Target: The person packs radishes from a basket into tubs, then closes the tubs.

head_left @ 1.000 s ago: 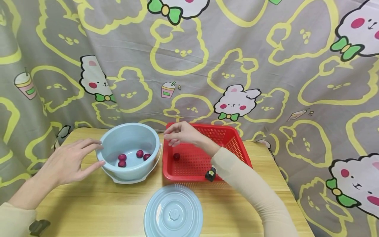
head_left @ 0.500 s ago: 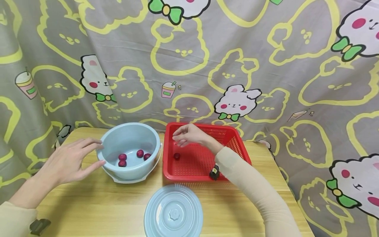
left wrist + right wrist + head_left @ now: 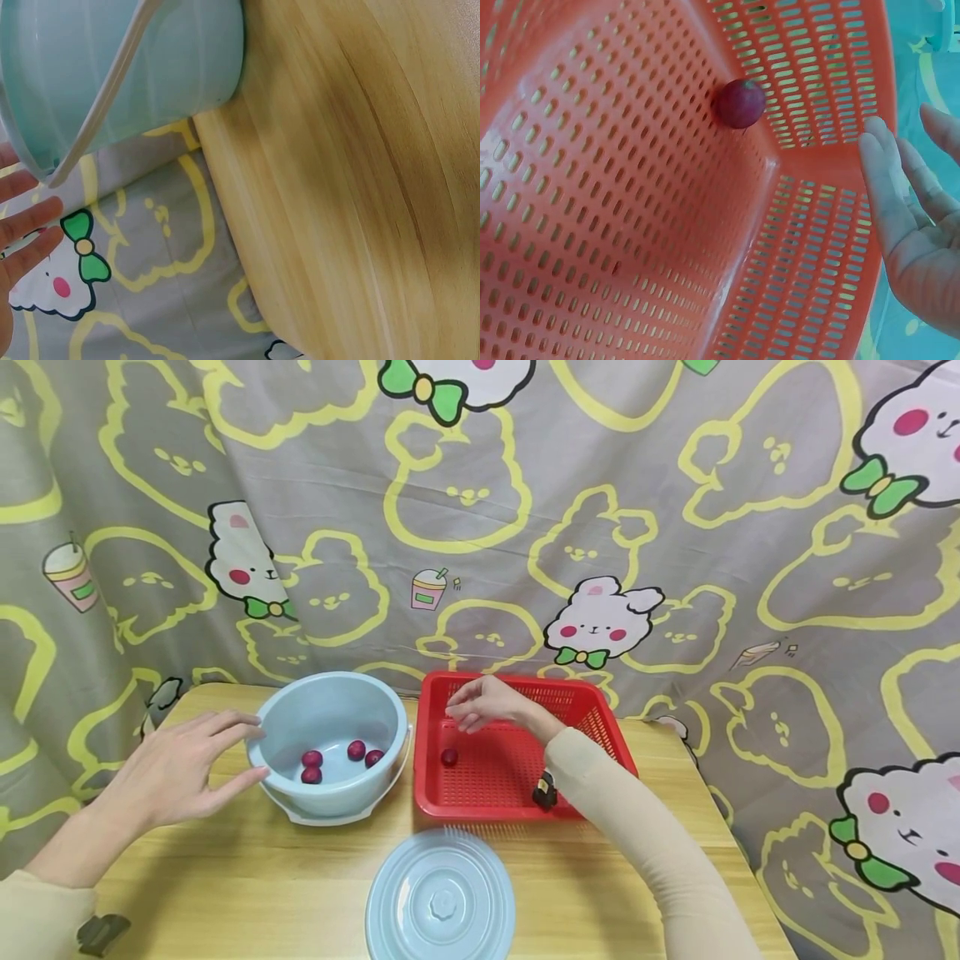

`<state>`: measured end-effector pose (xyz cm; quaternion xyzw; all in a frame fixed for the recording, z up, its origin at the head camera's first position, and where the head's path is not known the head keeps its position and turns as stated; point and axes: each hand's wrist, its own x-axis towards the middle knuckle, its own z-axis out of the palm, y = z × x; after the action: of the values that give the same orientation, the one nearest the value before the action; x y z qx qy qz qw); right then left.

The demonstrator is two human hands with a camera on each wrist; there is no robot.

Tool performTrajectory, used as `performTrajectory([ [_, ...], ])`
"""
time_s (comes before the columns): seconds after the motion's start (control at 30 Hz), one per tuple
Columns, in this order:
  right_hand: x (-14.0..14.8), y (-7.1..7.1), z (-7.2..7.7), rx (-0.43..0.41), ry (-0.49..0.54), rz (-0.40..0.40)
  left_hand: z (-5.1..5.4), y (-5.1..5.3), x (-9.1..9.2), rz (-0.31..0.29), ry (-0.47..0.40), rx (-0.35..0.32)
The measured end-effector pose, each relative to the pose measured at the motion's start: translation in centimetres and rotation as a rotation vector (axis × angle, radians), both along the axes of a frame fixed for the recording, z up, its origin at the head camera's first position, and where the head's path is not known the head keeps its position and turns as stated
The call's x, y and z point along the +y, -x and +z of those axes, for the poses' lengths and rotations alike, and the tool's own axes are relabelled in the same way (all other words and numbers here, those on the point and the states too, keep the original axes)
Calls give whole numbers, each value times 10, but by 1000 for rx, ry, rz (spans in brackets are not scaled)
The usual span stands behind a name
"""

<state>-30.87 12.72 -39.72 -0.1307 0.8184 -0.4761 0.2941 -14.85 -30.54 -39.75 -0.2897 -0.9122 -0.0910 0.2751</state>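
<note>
My left hand [image 3: 176,772] is at the left rim of a light-blue bucket [image 3: 330,793], fingers spread and holding nothing; whether the fingertips touch the rim I cannot tell. Several small round dark-red radishes [image 3: 311,759] lie on the bucket's floor. Over the left part of a red slotted basket [image 3: 480,810] hovers my right hand [image 3: 491,702], its fingers loosely bent around nothing. One more dark-red radish [image 3: 741,103] rests on the basket floor near a side wall, apart from that hand, as the right wrist view shows.
A round light-blue lid [image 3: 441,897] lies on the wooden table [image 3: 285,885] in front of the bucket and basket. The bucket's white handle [image 3: 386,793] hangs down outside. A patterned curtain [image 3: 480,527] stands behind the table.
My right hand has moved from the basket's left edge a little to the right, over its inside. The left hand and the radishes have stayed put.
</note>
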Motion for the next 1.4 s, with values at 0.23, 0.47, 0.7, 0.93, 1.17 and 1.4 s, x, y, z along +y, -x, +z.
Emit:
performTrajectory([
  [0.23, 3, 8, -8, -40, -60, 31, 0, -1, 0, 1, -4, 3],
  [0.47, 7, 15, -14, -70, -68, 38, -1, -1, 0, 0, -10, 3],
  [0.7, 9, 20, -27, -89, -91, 53, -2, -1, 0, 4, -14, -5],
  [0.93, 6, 18, -33, -114, -113, 68, -1, -1, 0, 0, -18, -3],
  [1.17, 5, 19, -45, -135, -138, 98, -2, -1, 0, 8, -17, -3],
  [1.4, 5, 17, -52, -156, -161, 121, -2, 0, 0, 9, -22, -4],
])
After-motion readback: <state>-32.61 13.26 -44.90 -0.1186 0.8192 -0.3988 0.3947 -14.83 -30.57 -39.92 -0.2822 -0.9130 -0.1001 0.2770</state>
